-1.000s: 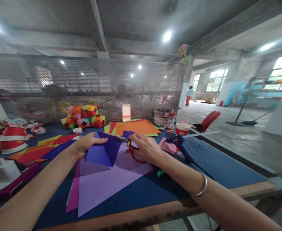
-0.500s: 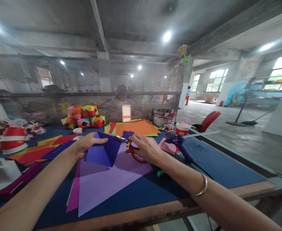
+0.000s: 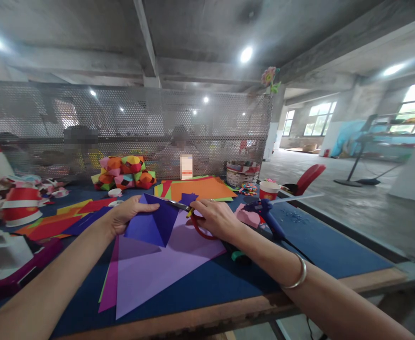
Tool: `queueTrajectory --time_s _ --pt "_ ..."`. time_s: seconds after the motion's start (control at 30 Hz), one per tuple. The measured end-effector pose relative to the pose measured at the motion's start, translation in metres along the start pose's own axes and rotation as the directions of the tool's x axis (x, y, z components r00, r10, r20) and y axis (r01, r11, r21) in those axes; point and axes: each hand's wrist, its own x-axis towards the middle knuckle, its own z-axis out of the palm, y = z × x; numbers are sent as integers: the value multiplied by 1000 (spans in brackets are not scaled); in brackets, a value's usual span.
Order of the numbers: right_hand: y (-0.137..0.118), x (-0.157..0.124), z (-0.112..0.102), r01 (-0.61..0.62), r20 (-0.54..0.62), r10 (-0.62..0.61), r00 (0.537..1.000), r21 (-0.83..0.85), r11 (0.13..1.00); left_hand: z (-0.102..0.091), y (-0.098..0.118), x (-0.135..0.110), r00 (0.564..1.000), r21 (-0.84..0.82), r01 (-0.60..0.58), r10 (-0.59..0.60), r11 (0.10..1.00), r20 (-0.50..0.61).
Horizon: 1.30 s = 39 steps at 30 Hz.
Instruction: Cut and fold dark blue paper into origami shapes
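Observation:
My left hand [image 3: 131, 213] pinches a folded dark-blue paper [image 3: 150, 226] by its upper edge, the thumb lying over it. My right hand [image 3: 216, 218] grips the red-and-yellow handles of a pair of scissors [image 3: 202, 227]. The scissor blades point left and lie along the paper's top edge; how far apart they are is hard to make out. A small blue paper piece [image 3: 189, 198] shows just behind the blades. Beneath both hands a large lilac sheet [image 3: 147, 278] lies on the table, with a magenta sheet [image 3: 110, 295] sticking out under it.
A blue glue gun [image 3: 271, 219] and a paper cup [image 3: 269, 190] sit right of my right hand. Behind are orange sheets [image 3: 203, 190], folded-paper balls [image 3: 124, 172] and a woven basket [image 3: 243, 173]. A purple power strip [image 3: 19, 274] lies at left. A perforated screen [image 3: 129, 108] stands along the back.

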Motion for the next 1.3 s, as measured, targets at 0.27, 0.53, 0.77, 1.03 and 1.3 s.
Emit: queueTrajectory --time_s 0.27,0.53,0.77,1.03,1.3 --pt "-1 0 0 4 5 -4 1000 -2 1000 0 0 0 1000 -12 -9 9 1000 1" --pt "-2 0 -3 13 16 -13 1000 0 1000 7 4 -6 1000 -17 -12 13 1000 16" --pt "-2 -1 -2 11 -15 -11 1000 25 1000 7 3 -5 1000 -26 -8 8 1000 5" --pt "-3 0 0 -3 -19 4 1000 36 999 2 1 0 999 -51 -21 22 998 23" --pt "-10 0 -8 -35 20 35 999 -8 999 8 -3 -1 998 -36 -7 9 999 64"
